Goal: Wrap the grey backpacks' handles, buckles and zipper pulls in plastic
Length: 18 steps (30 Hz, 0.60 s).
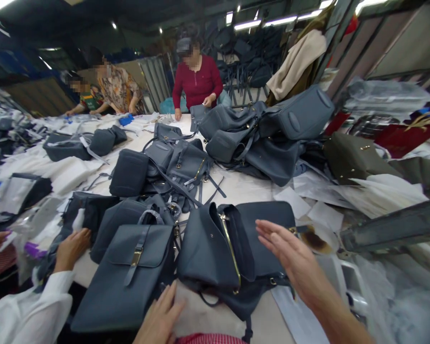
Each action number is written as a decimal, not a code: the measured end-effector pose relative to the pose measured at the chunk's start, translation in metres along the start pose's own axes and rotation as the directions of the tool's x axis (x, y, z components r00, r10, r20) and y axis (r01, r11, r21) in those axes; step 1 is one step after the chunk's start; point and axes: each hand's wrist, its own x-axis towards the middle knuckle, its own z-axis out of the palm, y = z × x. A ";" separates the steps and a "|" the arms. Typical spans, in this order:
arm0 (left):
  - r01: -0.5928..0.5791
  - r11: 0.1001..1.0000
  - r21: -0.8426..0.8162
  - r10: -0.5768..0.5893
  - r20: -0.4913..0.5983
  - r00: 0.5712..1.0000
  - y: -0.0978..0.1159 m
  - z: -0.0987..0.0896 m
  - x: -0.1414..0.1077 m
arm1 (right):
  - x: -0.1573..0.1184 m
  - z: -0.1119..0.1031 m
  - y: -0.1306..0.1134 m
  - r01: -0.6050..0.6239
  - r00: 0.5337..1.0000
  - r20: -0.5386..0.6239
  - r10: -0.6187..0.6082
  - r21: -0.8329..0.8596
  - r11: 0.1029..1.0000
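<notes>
Although both hands are in frame, neither shows a grip. Right hand [290, 258] wide open, fingers spread, over the far part of a slate-grey backpack [204, 253], which lies flap-open at 12 o'clock from the wearer; contact cannot be determined. Left hand [161, 315] half open at 6 o'clock, fingertips just beside that bag's lower edge.

Surface: a long table [243, 188] covered in white paper, crowded with more grey backpacks [188, 162], heaped highest at 1 o'clock. Olive bag [354, 157] at 3 o'clock.

Room: a worker in a red top [197, 81] opposite at 12 o'clock, a worker in a patterned blouse [120, 88] at 11 o'clock. Behind them, stacked dark chairs [245, 62], a beige coat [297, 62], strip lights [261, 21].

White-sleeved arm [32, 310] at 8 o'clock, cut off by the frame; owner unclear. Brown mark [317, 241] at 4 o'clock, not identifiable.
</notes>
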 end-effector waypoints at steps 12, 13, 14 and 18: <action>-0.035 0.921 -0.387 -0.047 -0.200 0.979 0.056 -0.031 0.072 | 0.015 0.019 0.048 0.042 0.938 -0.184 -0.293 -0.779 0.626; 0.006 0.907 -0.421 -0.087 -0.175 0.981 0.060 -0.032 0.079 | 0.016 0.016 0.052 0.011 0.956 -0.181 -0.233 -0.768 0.641; 0.032 0.888 -0.459 -0.116 -0.155 0.981 0.063 -0.031 0.086 | 0.017 0.015 0.057 -0.012 0.972 -0.163 -0.170 -0.754 0.656; -0.068 0.787 -0.613 -0.072 -0.200 0.977 0.067 -0.015 0.114 | 0.026 0.019 0.070 -0.018 0.994 -0.084 -0.067 -0.745 0.666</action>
